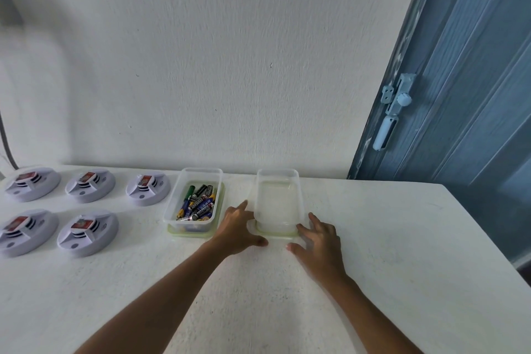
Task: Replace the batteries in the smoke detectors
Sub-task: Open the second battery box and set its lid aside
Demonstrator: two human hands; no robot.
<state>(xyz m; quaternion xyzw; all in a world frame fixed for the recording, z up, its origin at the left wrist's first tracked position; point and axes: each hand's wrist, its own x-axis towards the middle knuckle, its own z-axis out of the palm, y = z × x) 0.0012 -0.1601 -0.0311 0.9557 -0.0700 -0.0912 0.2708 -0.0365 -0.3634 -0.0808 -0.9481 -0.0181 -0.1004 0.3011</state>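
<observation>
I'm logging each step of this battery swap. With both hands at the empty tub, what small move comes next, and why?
Probably reach the left hand to the nearest smoke detector: the empty tub already sits beside the battery tub, and all five detectors lie untouched.

We see an empty clear container (277,201) on the white table (388,238), with our left hand (237,228) at its left side and our right hand (319,238) at its near right corner, fingers spread. Just left of that container stands a second one (194,198) holding batteries (198,204). Farther left of it lie five smoke detectors (148,188) in two rows.
</observation>
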